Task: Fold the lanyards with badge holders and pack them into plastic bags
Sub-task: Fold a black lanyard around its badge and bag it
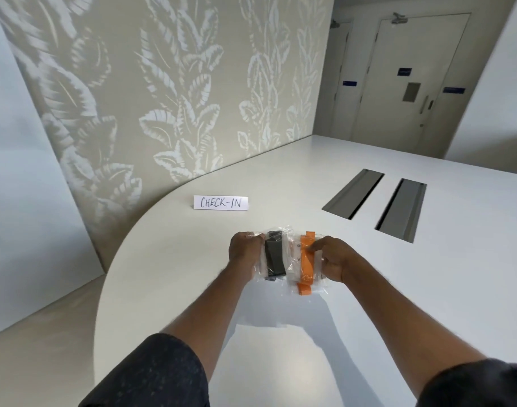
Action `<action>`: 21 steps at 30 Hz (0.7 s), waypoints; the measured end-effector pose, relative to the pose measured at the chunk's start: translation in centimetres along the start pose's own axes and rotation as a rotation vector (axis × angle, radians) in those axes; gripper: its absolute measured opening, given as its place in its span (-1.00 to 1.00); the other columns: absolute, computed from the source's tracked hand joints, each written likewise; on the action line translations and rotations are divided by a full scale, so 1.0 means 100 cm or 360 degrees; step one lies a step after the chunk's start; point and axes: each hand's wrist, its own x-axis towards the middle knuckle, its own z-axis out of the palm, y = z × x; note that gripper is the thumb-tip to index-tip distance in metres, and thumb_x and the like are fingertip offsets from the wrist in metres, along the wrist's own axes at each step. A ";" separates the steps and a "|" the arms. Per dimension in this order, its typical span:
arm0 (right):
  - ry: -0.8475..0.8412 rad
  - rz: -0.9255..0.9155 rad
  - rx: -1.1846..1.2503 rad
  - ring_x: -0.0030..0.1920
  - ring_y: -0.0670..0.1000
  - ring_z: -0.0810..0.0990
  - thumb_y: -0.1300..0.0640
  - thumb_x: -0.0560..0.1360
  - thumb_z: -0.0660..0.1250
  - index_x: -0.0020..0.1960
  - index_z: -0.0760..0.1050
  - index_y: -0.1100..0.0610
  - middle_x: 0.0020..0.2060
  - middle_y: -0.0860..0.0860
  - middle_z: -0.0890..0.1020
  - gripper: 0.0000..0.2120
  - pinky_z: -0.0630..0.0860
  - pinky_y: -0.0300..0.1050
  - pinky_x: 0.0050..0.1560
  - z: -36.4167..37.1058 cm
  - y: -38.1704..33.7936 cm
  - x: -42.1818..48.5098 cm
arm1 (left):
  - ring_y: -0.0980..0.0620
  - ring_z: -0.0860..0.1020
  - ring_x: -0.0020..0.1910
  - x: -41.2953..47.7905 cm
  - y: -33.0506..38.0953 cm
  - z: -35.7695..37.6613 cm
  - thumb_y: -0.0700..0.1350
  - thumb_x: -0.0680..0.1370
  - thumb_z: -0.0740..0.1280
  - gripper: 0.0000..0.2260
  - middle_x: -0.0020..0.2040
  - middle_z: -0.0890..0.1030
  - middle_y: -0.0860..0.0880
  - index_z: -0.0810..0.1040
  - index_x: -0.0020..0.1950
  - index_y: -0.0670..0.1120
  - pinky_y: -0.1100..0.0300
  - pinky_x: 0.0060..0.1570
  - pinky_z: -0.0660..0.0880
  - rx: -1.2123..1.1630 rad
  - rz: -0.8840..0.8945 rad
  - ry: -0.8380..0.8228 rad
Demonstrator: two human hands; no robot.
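Two clear plastic bags lie side by side on the white table (369,289). The left bag (261,261) holds a folded black lanyard (274,255). The right bag (297,259) holds a folded orange lanyard (305,264), whose ends stick out at top and bottom. My left hand (244,249) grips the left edge of the black lanyard's bag. My right hand (333,259) holds the right edge of the orange lanyard's bag, with a finger pressing on the orange strap. Badge holders are hard to make out through the plastic.
A white card reading "CHECK-IN" (221,202) stands behind the bags. Two grey cable hatches (352,193) (401,210) sit in the table at the right. A leaf-patterned wall runs along the table's far left edge; doors are at the back right.
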 end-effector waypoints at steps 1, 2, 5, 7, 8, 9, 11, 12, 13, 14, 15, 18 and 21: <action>-0.0008 0.0004 -0.0020 -0.28 0.14 0.56 0.46 0.46 0.19 -0.09 0.48 0.27 -0.21 0.19 0.57 -0.83 0.55 0.06 -0.10 0.011 -0.002 0.008 | -0.04 0.44 -0.28 0.011 0.002 -0.008 -0.11 0.45 0.44 -0.84 -0.32 0.51 -0.03 0.52 -0.23 -0.12 0.21 -0.26 0.35 -0.0008 0.0012 0.0011; -0.0030 -0.0003 -0.0045 -0.26 0.14 0.58 0.46 0.47 0.19 -0.07 0.50 0.27 -0.20 0.19 0.59 -0.83 0.56 0.08 -0.08 0.021 -0.004 0.016 | -0.04 0.42 -0.31 0.023 0.004 -0.016 -0.10 0.45 0.44 -0.80 -0.36 0.49 -0.02 0.48 -0.30 -0.10 0.21 -0.29 0.33 -0.0015 0.0017 0.0020; -0.0095 -0.0033 -0.0121 -0.18 0.17 0.62 0.44 0.49 0.22 0.03 0.54 0.23 -0.13 0.19 0.63 -0.78 0.55 0.17 0.07 0.057 -0.006 0.041 | -0.04 0.40 -0.36 0.057 0.006 -0.043 -0.09 0.44 0.46 -0.76 -0.37 0.48 -0.01 0.44 -0.32 -0.08 0.22 -0.27 0.34 -0.0044 -0.0017 0.0038; -0.0097 -0.0077 -0.0131 -0.11 0.20 0.62 0.45 0.47 0.26 0.03 0.56 0.23 -0.08 0.21 0.63 -0.77 0.51 0.23 0.20 0.083 -0.006 0.060 | -0.02 0.35 -0.41 0.086 0.005 -0.065 -0.11 0.44 0.46 -0.70 -0.41 0.42 -0.01 0.38 -0.37 -0.07 0.24 -0.32 0.30 -0.0066 -0.0053 0.0023; -0.0078 -0.0096 -0.0137 -0.07 0.21 0.60 0.45 0.46 0.28 0.00 0.57 0.25 -0.07 0.22 0.63 -0.79 0.49 0.25 0.24 0.094 -0.005 0.068 | -0.03 0.36 -0.40 0.098 0.004 -0.074 -0.11 0.44 0.46 -0.70 -0.41 0.43 -0.02 0.38 -0.38 -0.07 0.23 -0.32 0.30 -0.0052 -0.0061 0.0028; -0.0051 -0.0111 -0.0133 -0.05 0.22 0.59 0.46 0.45 0.29 -0.04 0.58 0.25 -0.08 0.23 0.64 -0.81 0.46 0.26 0.26 0.107 -0.004 0.077 | -0.04 0.40 -0.37 0.113 0.004 -0.084 -0.12 0.44 0.46 -0.72 -0.39 0.47 -0.03 0.41 -0.37 -0.07 0.21 -0.28 0.34 -0.0034 -0.0059 0.0042; -0.0012 -0.0135 -0.0106 -0.05 0.21 0.59 0.46 0.45 0.31 -0.09 0.60 0.25 -0.11 0.21 0.65 -0.82 0.46 0.26 0.27 0.130 -0.001 0.095 | -0.06 0.46 -0.29 0.140 0.004 -0.099 -0.11 0.44 0.46 -0.80 -0.31 0.54 -0.05 0.48 -0.30 -0.09 0.17 -0.20 0.38 -0.0022 -0.0068 0.0047; 0.0000 -0.0148 -0.0088 -0.06 0.21 0.59 0.46 0.45 0.31 -0.09 0.61 0.25 -0.10 0.22 0.65 -0.82 0.48 0.25 0.26 0.141 0.001 0.103 | -0.06 0.46 -0.28 0.153 0.003 -0.105 -0.10 0.44 0.46 -0.83 -0.28 0.56 -0.06 0.51 -0.26 -0.09 0.17 -0.20 0.38 -0.0021 -0.0076 0.0036; 0.0005 -0.0160 -0.0074 -0.08 0.21 0.59 0.45 0.45 0.31 -0.07 0.61 0.25 -0.09 0.22 0.64 -0.83 0.50 0.25 0.22 0.149 0.002 0.109 | -0.06 0.47 -0.27 0.162 0.003 -0.108 -0.09 0.43 0.46 -0.86 -0.26 0.57 -0.06 0.53 -0.22 -0.09 0.17 -0.19 0.37 -0.0016 -0.0084 0.0024; 0.0008 -0.0170 -0.0062 -0.13 0.20 0.61 0.45 0.45 0.31 -0.06 0.60 0.25 -0.10 0.22 0.63 -0.82 0.53 0.23 0.15 0.158 0.003 0.117 | -0.06 0.47 -0.26 0.174 0.002 -0.112 -0.09 0.43 0.46 -0.87 -0.24 0.58 -0.06 0.55 -0.18 -0.10 0.18 -0.19 0.37 -0.0011 -0.0095 0.0013; 0.0012 -0.0175 -0.0050 -0.17 0.19 0.62 0.45 0.45 0.30 -0.06 0.59 0.25 -0.13 0.21 0.63 -0.82 0.57 0.18 0.06 0.166 0.004 0.124 | -0.06 0.48 -0.24 0.184 0.002 -0.115 -0.08 0.43 0.47 -0.86 -0.22 0.59 -0.07 0.56 -0.15 -0.11 0.18 -0.18 0.37 -0.0009 -0.0107 -0.0001; 0.0006 -0.0183 -0.0016 -0.17 0.18 0.61 0.46 0.44 0.29 -0.04 0.57 0.24 -0.15 0.21 0.63 -0.81 0.58 0.09 -0.04 0.183 0.003 0.145 | -0.07 0.49 -0.20 0.213 0.000 -0.121 -0.08 0.43 0.47 -0.83 -0.17 0.60 -0.09 0.56 -0.11 -0.13 0.17 -0.15 0.39 -0.0001 -0.0140 -0.0017; 0.0030 -0.0162 0.0032 -0.14 0.22 0.58 0.48 0.44 0.27 0.02 0.54 0.28 -0.11 0.24 0.61 -0.78 0.57 0.11 0.00 0.192 0.002 0.169 | -0.07 0.50 -0.22 0.238 -0.002 -0.120 -0.09 0.43 0.47 -0.86 -0.18 0.62 -0.11 0.56 -0.17 -0.11 0.16 -0.16 0.39 -0.0017 -0.0163 -0.0022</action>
